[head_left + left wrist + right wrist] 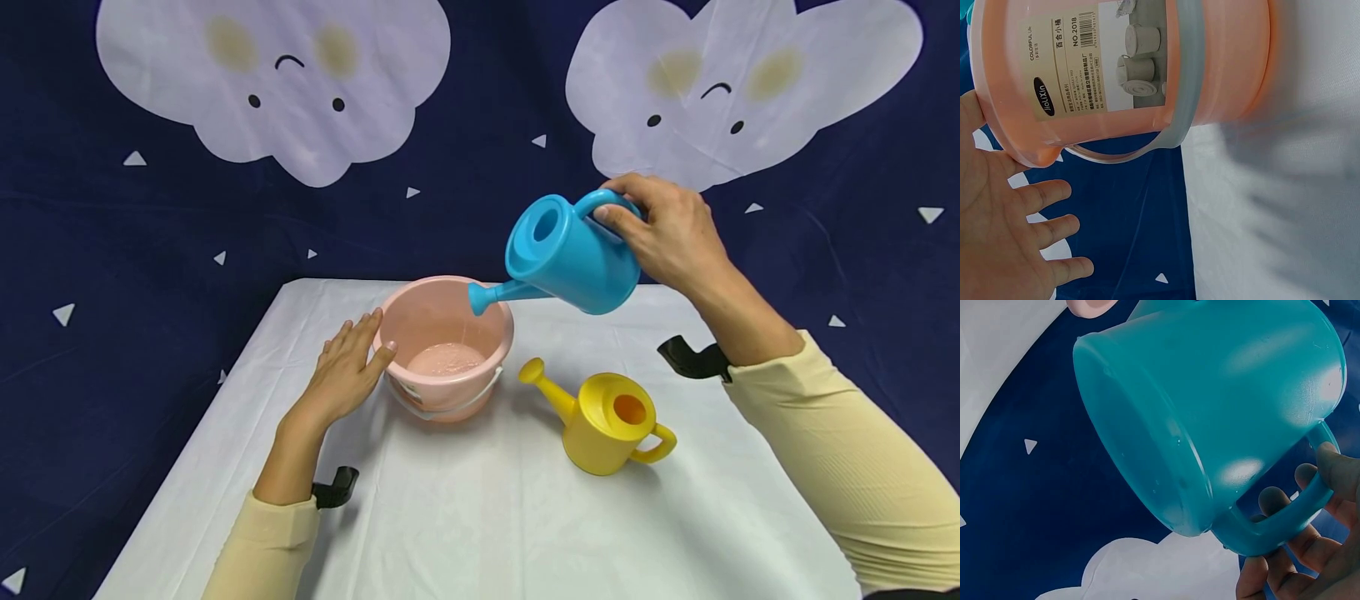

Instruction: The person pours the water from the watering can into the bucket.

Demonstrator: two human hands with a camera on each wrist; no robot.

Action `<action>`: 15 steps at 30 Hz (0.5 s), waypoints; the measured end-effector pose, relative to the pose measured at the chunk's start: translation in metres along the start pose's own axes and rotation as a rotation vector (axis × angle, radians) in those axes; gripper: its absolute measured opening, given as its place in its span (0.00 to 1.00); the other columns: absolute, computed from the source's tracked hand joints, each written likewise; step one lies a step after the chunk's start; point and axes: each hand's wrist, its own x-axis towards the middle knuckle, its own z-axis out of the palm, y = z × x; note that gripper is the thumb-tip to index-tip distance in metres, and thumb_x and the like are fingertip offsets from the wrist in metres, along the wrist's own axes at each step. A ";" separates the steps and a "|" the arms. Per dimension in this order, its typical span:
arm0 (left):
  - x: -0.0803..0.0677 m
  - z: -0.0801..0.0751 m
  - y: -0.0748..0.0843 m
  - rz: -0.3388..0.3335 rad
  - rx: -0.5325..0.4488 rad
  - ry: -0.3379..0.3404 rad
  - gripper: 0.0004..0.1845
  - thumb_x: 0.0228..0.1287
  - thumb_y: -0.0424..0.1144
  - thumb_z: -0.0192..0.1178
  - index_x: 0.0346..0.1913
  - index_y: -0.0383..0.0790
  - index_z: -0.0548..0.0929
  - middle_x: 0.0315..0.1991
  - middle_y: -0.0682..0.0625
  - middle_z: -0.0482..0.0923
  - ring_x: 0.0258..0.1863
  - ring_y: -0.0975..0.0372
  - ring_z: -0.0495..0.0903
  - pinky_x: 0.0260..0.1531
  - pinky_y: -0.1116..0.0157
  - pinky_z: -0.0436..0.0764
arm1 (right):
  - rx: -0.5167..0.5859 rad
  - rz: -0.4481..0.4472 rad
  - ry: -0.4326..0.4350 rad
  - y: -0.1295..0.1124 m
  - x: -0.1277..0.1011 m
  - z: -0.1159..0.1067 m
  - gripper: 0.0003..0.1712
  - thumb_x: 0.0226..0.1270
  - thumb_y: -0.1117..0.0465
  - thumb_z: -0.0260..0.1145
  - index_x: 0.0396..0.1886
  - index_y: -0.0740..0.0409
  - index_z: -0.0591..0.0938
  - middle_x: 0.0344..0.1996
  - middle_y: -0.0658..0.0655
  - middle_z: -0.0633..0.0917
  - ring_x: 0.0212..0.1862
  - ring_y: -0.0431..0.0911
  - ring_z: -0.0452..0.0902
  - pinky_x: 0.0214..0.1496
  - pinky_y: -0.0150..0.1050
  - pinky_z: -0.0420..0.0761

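Observation:
My right hand point(671, 225) grips the handle of a blue watering can point(581, 258), its fingers curled round it in the right wrist view. The can is tilted in the air, spout down to the left, with the spout's end over the mouth of a pink bucket point(495, 333). A little water lies in the bucket's bottom. Fingers spread and straight, my left hand point(341, 371) touches the bucket's left rim. From the left wrist view, a printed label point(1063, 69) and a pale carrying handle point(1188, 69) show on the bucket point(1229, 56).
A yellow watering can point(600, 425) stands upright on the white-covered table point(450, 517), right of the bucket and below the blue can, its spout toward the bucket. Behind the table hangs a dark blue cloth point(495, 108) with clouds and small triangles.

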 end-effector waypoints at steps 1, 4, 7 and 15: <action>0.000 0.000 0.000 0.000 0.000 0.000 0.37 0.71 0.63 0.34 0.76 0.52 0.43 0.77 0.43 0.42 0.76 0.43 0.36 0.68 0.36 0.37 | 0.000 0.001 -0.002 0.000 0.000 0.000 0.21 0.68 0.45 0.57 0.54 0.50 0.80 0.51 0.60 0.82 0.56 0.60 0.75 0.58 0.60 0.70; 0.000 0.000 0.000 0.000 0.002 0.000 0.37 0.71 0.63 0.34 0.76 0.52 0.42 0.77 0.43 0.41 0.76 0.43 0.36 0.68 0.36 0.37 | 0.002 0.002 -0.005 0.000 0.000 0.000 0.21 0.68 0.45 0.57 0.54 0.50 0.80 0.51 0.60 0.82 0.56 0.59 0.75 0.58 0.60 0.70; 0.000 0.000 0.000 -0.001 0.004 -0.002 0.37 0.71 0.63 0.34 0.76 0.52 0.42 0.77 0.43 0.41 0.76 0.43 0.36 0.68 0.36 0.37 | 0.002 0.000 -0.005 -0.001 0.001 0.000 0.21 0.68 0.45 0.57 0.54 0.50 0.80 0.51 0.60 0.82 0.56 0.59 0.75 0.58 0.60 0.70; 0.001 0.000 0.000 -0.002 0.002 -0.004 0.37 0.71 0.63 0.34 0.76 0.52 0.42 0.77 0.43 0.41 0.76 0.43 0.36 0.68 0.36 0.37 | 0.004 -0.002 -0.003 -0.001 0.000 0.000 0.21 0.68 0.46 0.58 0.54 0.50 0.80 0.51 0.59 0.82 0.56 0.59 0.75 0.59 0.60 0.70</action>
